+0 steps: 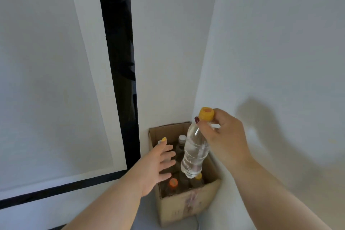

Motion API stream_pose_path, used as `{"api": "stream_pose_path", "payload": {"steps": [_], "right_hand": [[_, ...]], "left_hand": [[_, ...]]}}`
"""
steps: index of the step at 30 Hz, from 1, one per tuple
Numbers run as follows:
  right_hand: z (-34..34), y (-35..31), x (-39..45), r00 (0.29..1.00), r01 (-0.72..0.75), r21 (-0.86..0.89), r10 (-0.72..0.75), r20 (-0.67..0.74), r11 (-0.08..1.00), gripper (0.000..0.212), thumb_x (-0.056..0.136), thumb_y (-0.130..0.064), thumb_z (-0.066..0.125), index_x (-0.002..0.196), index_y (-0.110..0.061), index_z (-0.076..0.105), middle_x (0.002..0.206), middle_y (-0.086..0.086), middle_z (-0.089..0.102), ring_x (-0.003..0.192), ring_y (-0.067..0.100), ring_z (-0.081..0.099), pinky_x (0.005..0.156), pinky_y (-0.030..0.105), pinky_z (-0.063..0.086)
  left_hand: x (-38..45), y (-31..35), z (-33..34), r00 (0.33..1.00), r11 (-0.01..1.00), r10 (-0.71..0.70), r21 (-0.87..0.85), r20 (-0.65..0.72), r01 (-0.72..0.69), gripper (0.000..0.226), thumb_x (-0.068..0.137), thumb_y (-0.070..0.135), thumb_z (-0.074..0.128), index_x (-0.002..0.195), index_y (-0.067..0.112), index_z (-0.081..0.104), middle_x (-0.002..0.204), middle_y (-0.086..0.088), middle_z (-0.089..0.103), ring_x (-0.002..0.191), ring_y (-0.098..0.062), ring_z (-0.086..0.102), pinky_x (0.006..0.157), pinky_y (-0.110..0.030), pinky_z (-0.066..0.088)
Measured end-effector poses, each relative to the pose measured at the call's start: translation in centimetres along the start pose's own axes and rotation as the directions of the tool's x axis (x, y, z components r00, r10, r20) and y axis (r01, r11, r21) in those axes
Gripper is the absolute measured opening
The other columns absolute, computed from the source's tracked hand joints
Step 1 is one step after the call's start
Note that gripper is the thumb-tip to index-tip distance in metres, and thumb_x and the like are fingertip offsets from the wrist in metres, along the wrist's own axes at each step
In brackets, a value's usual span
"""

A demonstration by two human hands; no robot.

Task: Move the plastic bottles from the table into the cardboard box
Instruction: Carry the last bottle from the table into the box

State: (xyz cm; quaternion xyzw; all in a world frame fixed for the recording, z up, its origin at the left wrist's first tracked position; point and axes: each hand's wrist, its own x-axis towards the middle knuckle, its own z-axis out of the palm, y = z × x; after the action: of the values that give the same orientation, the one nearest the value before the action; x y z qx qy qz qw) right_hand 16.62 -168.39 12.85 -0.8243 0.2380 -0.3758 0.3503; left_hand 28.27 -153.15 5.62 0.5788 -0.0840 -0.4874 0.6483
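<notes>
The right hand [224, 136] holds a clear plastic bottle [195, 151] by its neck, just under the yellow cap [206, 113]; the fingers [202, 127] are closed around the neck, one with a dark red nail beside the cap. The bottle hangs tilted, base down and leaning to the left, over the open cardboard box [186, 205]. Its base sits just above the bottles already standing inside.

The box stands in a corner against a white wall [280, 43] on the right. Inside it, an orange cap [173, 182] shows near the front, a yellow one [199, 176] just under the held bottle's base, and a white cap [182, 138] toward the far side.

The left hand [158, 166] reaches over the box's left rim with its fingers [168, 155] spread open, holding nothing; one nail is yellow. Whether it touches the bottles below cannot be told. A black strip [119, 61] runs up the white panel [46, 80] on the left.
</notes>
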Motion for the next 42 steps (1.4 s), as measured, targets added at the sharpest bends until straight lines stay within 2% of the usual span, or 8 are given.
{"api": "stream_pose_path", "payload": {"steps": [5, 7, 10, 16, 20, 24, 30, 42], "right_hand": [[3.5, 5.5, 1.0, 0.99, -0.024, -0.027, 0.027, 0.138, 0.999, 0.017, 0.078, -0.053, 0.059, 0.09, -0.042, 0.065, 0.088, -0.026, 0.069, 0.083, -0.004, 0.065, 0.071, 0.026, 0.054], [4.8, 7.3, 1.1, 0.982, -0.055, -0.039, 0.061, 0.176, 0.998, 0.018, 0.08, -0.054, 0.059, 0.09, -0.041, 0.066, 0.084, -0.022, 0.07, 0.082, -0.002, 0.065, 0.072, 0.032, 0.056], [6.8, 9.5, 0.9, 0.961, -0.097, -0.058, 0.108, 0.255, 0.994, 0.02, 0.083, -0.054, 0.059, 0.085, -0.035, 0.066, 0.079, -0.016, 0.069, 0.077, 0.002, 0.065, 0.07, 0.038, 0.057], [9.8, 13.5, 0.0, 0.901, -0.154, -0.138, 0.196, 0.386, 0.978, 0.008, 0.085, -0.041, 0.068, 0.083, -0.033, 0.067, 0.078, -0.015, 0.069, 0.077, -0.001, 0.063, 0.071, 0.032, 0.056], [11.1, 16.1, -0.4, 0.851, -0.124, -0.287, 0.25, 0.461, 0.95, 0.012, 0.084, -0.042, 0.07, 0.084, -0.032, 0.064, 0.079, -0.014, 0.068, 0.075, 0.002, 0.062, 0.07, 0.035, 0.056], [11.8, 17.9, -0.6, 0.813, -0.121, -0.398, 0.321, 0.485, 0.909, 0.032, 0.082, -0.043, 0.071, 0.105, -0.022, 0.067, 0.1, -0.003, 0.073, 0.094, 0.019, 0.066, 0.08, 0.035, 0.055], [12.6, 19.5, -0.7, 0.732, -0.047, -0.526, 0.388, 0.56, 0.849, 0.019, 0.083, -0.045, 0.068, 0.086, -0.029, 0.06, 0.082, -0.007, 0.066, 0.078, 0.014, 0.064, 0.074, 0.039, 0.057], [13.8, 19.7, -0.9, 0.631, 0.068, -0.565, 0.404, 0.663, 0.822, 0.015, 0.08, -0.039, 0.068, 0.088, -0.031, 0.059, 0.088, -0.007, 0.068, 0.085, 0.018, 0.065, 0.08, 0.034, 0.054]], "left_hand": [[4.5, 0.4, -0.7, 0.993, 0.992, 0.103, 0.073, -0.062, -0.098, 0.041, 0.101, 0.044, 0.046, 0.129, 0.019, 0.063, 0.128, 0.002, 0.069, 0.116, -0.014, 0.065, 0.098, -0.036, 0.05], [5.7, 0.4, -0.8, 0.987, 0.984, 0.139, 0.124, -0.082, -0.128, 0.038, 0.101, 0.045, 0.046, 0.126, 0.023, 0.064, 0.127, 0.005, 0.069, 0.114, -0.01, 0.066, 0.093, -0.031, 0.05], [7.0, 0.0, -1.3, 0.983, 0.973, 0.167, 0.177, -0.081, -0.151, 0.041, 0.101, 0.049, 0.044, 0.128, 0.025, 0.063, 0.128, 0.008, 0.067, 0.117, -0.007, 0.063, 0.095, -0.029, 0.048], [8.9, -1.4, -2.5, 0.982, 0.969, 0.156, 0.21, -0.106, -0.131, 0.045, 0.099, 0.052, 0.045, 0.133, 0.027, 0.059, 0.132, 0.011, 0.065, 0.122, -0.007, 0.06, 0.112, -0.038, 0.041], [10.2, -2.2, -3.2, 0.983, 0.97, 0.132, 0.222, -0.128, -0.102, 0.043, 0.098, 0.053, 0.045, 0.132, 0.03, 0.06, 0.129, 0.014, 0.066, 0.119, -0.005, 0.061, 0.109, -0.035, 0.042], [11.3, -3.2, -3.8, 0.98, 0.975, 0.096, 0.213, -0.172, -0.058, 0.034, 0.098, 0.053, 0.049, 0.121, 0.035, 0.065, 0.122, 0.019, 0.07, 0.113, 0.0, 0.065, 0.102, -0.029, 0.044], [12.4, -4.2, -4.4, 0.978, 0.976, 0.059, 0.219, -0.2, -0.014, 0.026, 0.099, 0.05, 0.05, 0.11, 0.036, 0.069, 0.123, 0.013, 0.069, 0.116, -0.004, 0.063, 0.106, -0.033, 0.043], [12.3, -4.9, -4.6, 0.983, 0.973, 0.047, 0.23, -0.177, -0.005, 0.029, 0.097, 0.05, 0.051, 0.117, 0.035, 0.066, 0.126, 0.01, 0.067, 0.118, -0.005, 0.061, 0.109, -0.035, 0.042]]}}
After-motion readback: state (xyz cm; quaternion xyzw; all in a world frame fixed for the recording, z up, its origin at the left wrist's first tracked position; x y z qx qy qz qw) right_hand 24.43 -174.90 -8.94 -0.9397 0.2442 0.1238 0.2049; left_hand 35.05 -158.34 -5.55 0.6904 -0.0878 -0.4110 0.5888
